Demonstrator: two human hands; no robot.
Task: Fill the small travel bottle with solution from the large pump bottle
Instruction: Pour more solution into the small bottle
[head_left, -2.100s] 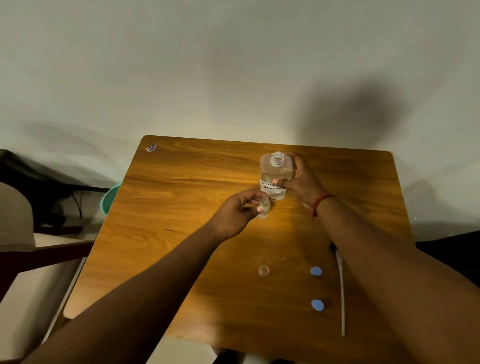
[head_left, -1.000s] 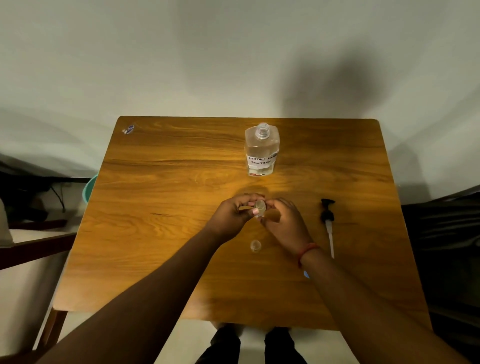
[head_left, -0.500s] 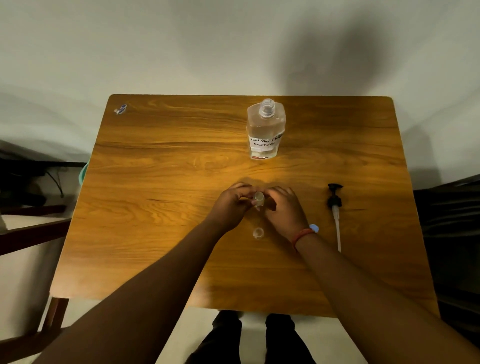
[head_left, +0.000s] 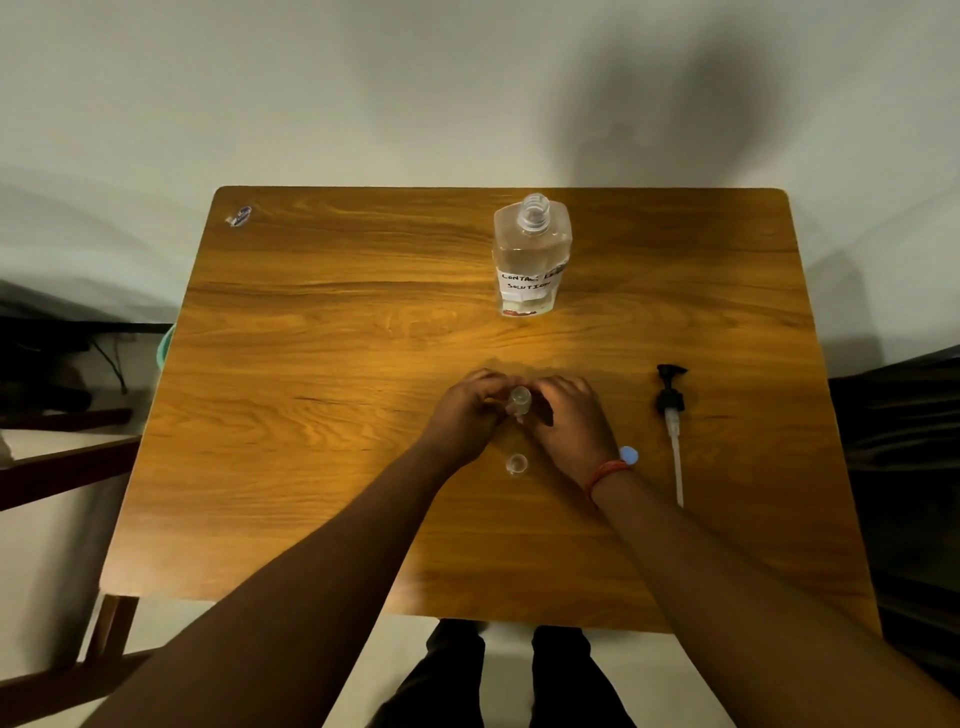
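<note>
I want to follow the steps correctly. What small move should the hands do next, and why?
Probably finish closing the small bottle: both the left hand and the right hand grip it, and the large bottle already stands apart, uncapped, its pump lying on the table.

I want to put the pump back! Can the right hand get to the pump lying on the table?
Probably yes: bare table lies between the right hand and the pump, but it grips the small travel bottle.

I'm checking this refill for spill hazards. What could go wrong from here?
The large bottle stands uncapped at the far side of the table, its pump lying apart; a bump could slosh solution out. The small bottle, pinched between the left hand and right hand, might tip. A blue cap beside the right wrist could get swept away.
</note>
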